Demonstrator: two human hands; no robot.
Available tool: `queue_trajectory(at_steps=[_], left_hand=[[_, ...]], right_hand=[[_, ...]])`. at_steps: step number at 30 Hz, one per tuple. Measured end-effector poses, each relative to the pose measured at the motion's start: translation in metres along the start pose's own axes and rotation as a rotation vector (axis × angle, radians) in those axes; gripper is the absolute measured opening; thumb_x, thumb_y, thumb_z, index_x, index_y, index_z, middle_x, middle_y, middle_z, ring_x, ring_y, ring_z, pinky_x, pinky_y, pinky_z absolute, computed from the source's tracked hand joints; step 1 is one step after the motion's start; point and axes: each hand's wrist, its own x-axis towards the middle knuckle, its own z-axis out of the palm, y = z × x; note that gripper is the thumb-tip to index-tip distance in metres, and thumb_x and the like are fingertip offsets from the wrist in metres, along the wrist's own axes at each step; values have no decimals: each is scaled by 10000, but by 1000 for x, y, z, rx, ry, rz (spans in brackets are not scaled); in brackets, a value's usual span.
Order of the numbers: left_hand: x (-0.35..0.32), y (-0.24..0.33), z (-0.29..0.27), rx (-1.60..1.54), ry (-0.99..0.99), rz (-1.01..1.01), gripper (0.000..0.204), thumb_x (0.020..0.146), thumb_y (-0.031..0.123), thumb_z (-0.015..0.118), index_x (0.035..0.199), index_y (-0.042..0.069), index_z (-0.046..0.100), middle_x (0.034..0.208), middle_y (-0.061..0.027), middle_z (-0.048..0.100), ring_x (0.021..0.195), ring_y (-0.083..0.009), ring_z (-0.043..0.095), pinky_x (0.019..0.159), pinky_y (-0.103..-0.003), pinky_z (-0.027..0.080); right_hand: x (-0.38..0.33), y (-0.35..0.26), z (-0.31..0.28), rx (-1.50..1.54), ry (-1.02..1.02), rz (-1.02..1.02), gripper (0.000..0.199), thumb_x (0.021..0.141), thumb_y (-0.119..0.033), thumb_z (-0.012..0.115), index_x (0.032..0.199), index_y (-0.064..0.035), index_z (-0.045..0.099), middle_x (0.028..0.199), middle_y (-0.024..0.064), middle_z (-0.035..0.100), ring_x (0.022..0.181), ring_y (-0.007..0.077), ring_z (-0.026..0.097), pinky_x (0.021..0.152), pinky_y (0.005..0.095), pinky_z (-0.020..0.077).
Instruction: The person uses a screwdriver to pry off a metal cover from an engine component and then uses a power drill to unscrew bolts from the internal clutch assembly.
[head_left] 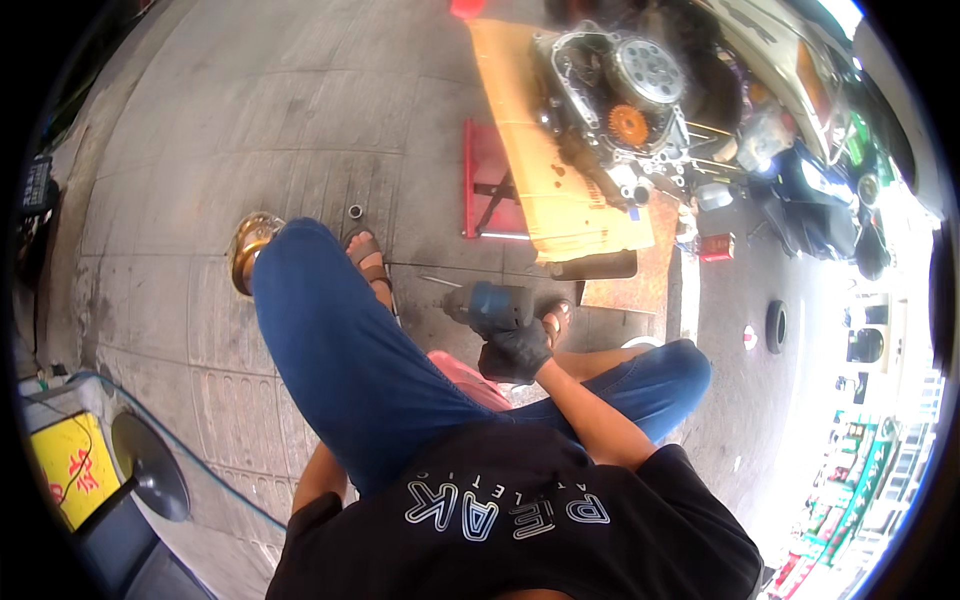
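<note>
Black T-shirt fabric is filling the bottom centre of the frame, with blue jeans spreading above it. Near the middle, the gloved right hand is grasping a blue-and-black power drill; the tool's body is showing just above the hand in the picture, and its long thin bit is pointing toward the left. At upper right, an opened engine with an orange gear is resting on a cardboard sheet, well apart from the drill.

White outlined lettering is running across the shirt's chest, and red characters are standing out on a yellow sign at lower left.

The left forearm is disappearing behind the thigh, so the left hand is staying out of sight and I cannot tell its state. Dark glove and dark drill handle are blending together, hiding the exact finger placement. Glare is washing out the far right, and the fisheye's black rim is cutting off the sign.
</note>
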Motion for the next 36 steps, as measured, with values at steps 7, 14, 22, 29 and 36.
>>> queue_trajectory(at_steps=[7, 14, 22, 29, 36], left_hand=[[-3, -46, 20, -73, -31, -92, 343, 924, 226, 478, 1133, -7, 621, 1043, -112, 653, 925, -239, 621, 812, -381, 510], [-15, -59, -1, -265, -35, -160, 345, 895, 209, 501, 1141, -9, 608, 1057, -126, 648, 949, -261, 617, 819, -402, 512], [-79, 25, -145, -956, 37, 118, 283, 808, 182, 574, 1009, -11, 625, 866, -111, 641, 765, -241, 614, 706, -355, 504], [-197, 324, -160, -945, 12, 847, 246, 981, 301, 511, 1000, 77, 608, 744, -24, 622, 772, -197, 638, 927, -420, 474], [-202, 422, 91, -867, -747, 647, 394, 973, 410, 493, 761, 89, 579, 846, -111, 644, 875, -269, 636, 940, -445, 473]], right_hand=[[-37, -64, -16, -901, 203, -408, 299, 707, -187, 598, 1004, -155, 609, 951, 79, 622, 864, 287, 605, 684, 430, 493], [-52, -83, -16, -821, 181, -215, 385, 677, -191, 584, 1061, -192, 612, 1022, 106, 619, 941, 344, 603, 752, 480, 497], [-53, -99, -45, -657, 289, -362, 329, 656, -159, 589, 977, -191, 654, 946, 100, 629, 842, 330, 618, 693, 428, 518], [-82, -190, -92, -762, 546, -539, 253, 701, -212, 639, 944, -142, 635, 855, 92, 601, 794, 298, 607, 661, 399, 491], [-68, -131, -75, -114, 752, -610, 430, 825, -263, 671, 1212, -120, 551, 1101, 82, 593, 1030, 232, 575, 853, 368, 468]])
